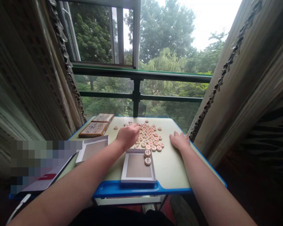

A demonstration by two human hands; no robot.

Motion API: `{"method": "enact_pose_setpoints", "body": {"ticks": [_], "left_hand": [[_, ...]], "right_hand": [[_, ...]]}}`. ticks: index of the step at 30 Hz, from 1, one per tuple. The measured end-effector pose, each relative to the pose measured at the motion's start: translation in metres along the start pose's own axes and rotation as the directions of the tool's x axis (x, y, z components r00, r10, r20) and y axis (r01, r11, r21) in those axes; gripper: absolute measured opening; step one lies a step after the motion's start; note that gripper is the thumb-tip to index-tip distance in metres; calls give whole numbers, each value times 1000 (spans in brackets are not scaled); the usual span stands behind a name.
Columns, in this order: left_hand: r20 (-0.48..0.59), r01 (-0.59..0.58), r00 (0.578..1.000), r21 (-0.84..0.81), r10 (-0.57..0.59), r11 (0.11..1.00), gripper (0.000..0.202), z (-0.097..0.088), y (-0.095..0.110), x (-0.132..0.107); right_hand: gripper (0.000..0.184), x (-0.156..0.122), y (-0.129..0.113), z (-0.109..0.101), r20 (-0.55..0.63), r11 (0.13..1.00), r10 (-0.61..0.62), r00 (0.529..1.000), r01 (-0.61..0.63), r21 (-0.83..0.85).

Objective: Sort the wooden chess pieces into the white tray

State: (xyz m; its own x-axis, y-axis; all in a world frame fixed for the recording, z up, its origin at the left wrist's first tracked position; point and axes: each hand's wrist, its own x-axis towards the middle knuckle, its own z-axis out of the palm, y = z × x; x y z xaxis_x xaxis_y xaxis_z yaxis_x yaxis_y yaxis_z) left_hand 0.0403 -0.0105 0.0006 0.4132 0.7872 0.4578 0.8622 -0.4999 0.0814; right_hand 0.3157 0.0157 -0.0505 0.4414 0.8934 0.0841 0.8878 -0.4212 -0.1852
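Observation:
Round wooden xiangqi pieces point(152, 140) with red and black characters lie in a cluster mid-table. My left hand point(128, 136) is at the cluster's left edge, fingers curled together; whatever they pinch is hidden. My right hand point(180, 140) rests on the table right of the pieces, fingers spread and holding nothing. Nearest me is a shallow white box tray point(124, 172) with a grey-brown bottom. Two pieces point(147, 161) show at its upper right, the farther one seemingly on top of another.
Another shallow tray point(107, 142) lies beyond my left forearm. Printed box lids point(94, 129) sit at the back left. A flat device with a white cable point(23, 201) is at the left edge. Curtains point(217, 94) flank the window, and a green railing point(174, 75) stands behind the table.

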Motion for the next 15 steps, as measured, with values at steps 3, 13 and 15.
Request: {"method": "enact_pose_setpoints", "body": {"ticks": [3, 13, 15], "left_hand": [[-4, -44, 999, 36, 44, 998, 26, -5, 3, -2], [80, -43, 996, 65, 38, 997, 21, -2, -3, 2], [106, -46, 994, 45, 41, 998, 22, 2, -3, 2]], "right_hand": [[59, -4, -1, -1, 1, 1000, -5, 1000, 5, -12], [59, -19, -8, -5, 8, 999, 48, 999, -48, 24], [59, -20, -8, -5, 14, 999, 49, 999, -49, 9]]}}
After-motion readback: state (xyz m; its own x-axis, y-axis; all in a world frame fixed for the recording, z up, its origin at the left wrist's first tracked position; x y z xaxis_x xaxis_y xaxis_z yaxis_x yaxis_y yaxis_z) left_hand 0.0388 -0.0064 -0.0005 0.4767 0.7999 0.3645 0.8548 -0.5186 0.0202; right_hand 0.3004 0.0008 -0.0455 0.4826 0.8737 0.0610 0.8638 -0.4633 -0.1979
